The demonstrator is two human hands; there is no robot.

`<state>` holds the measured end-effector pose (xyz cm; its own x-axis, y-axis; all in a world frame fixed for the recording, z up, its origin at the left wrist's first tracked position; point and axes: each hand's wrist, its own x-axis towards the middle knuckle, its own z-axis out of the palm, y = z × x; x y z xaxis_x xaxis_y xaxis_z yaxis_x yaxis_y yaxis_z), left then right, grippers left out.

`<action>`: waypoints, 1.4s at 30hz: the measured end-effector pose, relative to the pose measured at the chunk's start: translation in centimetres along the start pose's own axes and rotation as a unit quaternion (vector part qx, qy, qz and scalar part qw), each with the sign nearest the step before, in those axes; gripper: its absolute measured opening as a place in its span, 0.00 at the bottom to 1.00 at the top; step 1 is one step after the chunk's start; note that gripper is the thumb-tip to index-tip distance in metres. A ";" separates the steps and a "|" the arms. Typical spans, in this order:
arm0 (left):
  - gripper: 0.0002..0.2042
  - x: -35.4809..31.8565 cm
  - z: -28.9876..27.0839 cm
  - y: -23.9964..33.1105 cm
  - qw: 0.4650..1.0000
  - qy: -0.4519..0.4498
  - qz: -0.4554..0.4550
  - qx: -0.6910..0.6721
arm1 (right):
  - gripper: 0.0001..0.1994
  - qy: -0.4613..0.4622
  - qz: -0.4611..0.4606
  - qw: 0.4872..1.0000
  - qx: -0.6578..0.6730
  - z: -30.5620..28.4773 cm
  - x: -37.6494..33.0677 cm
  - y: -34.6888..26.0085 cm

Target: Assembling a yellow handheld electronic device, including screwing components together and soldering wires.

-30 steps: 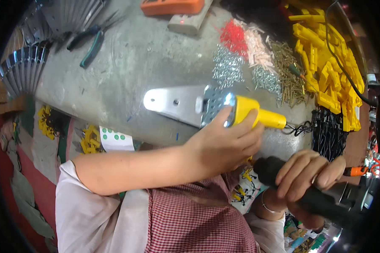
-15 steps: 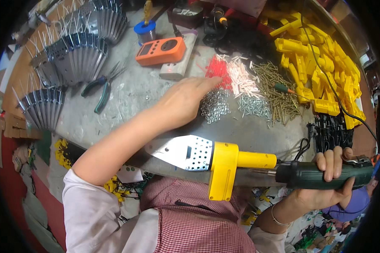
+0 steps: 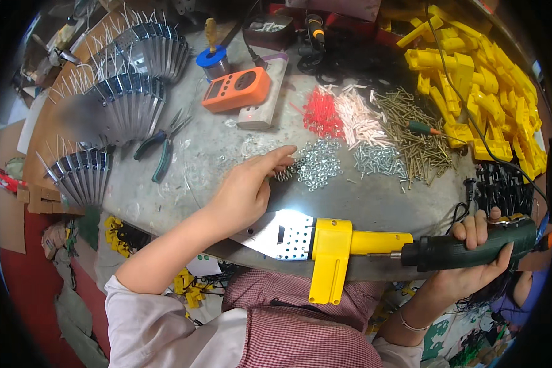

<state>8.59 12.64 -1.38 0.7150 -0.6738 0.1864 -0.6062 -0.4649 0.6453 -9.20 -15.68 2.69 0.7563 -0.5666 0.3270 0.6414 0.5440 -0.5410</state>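
My left hand [image 3: 242, 190] rests at the left edge of a pile of small silver nuts [image 3: 319, 164], its index finger stretched out and the other fingers bent by the nuts. Whether a nut is between them is hidden. In my right hand [image 3: 472, 260] is a dark green electric screwdriver [image 3: 441, 253]. Its bit points left, just under the yellow handle of a tool [image 3: 332, 260] with a holed metal guard and a pointed flat metal plate [image 3: 260, 236]. This tool lies at the table's near edge, below my left hand.
Beyond are red pieces [image 3: 323, 113], pale sleeves [image 3: 357, 116], short screws [image 3: 379, 161] and long brass screws [image 3: 420, 147]. Yellow housings [image 3: 490, 92] pile up at right. An orange meter [image 3: 238, 89], pliers [image 3: 161, 147] and fanned metal plates [image 3: 132, 104] sit left and back.
My left hand has drawn back from the red pieces toward me, to the left side of the nuts. The screwdriver stays in my right hand near the yellow tool. The whole view has shifted slightly.
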 end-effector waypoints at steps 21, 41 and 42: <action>0.06 0.2 -1.0 3.8 0.969 -0.036 0.126 0.209 | 0.18 0.118 0.013 0.991 0.053 -2.3 0.5 1.8; 0.11 -4.4 4.3 3.9 0.987 0.132 0.093 -0.007 | 0.16 0.222 -0.003 0.974 -0.040 -0.6 -0.5 4.1; 0.12 -4.4 4.2 3.9 0.987 0.131 0.096 0.005 | 0.16 0.222 0.006 0.974 -0.038 -0.5 -0.4 4.1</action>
<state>1.60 11.42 -2.83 0.6512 -0.5791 0.4905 -0.7418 -0.3492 0.5725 -6.95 -13.53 -0.04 0.6222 -0.7819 -0.0388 0.6092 0.5147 -0.6033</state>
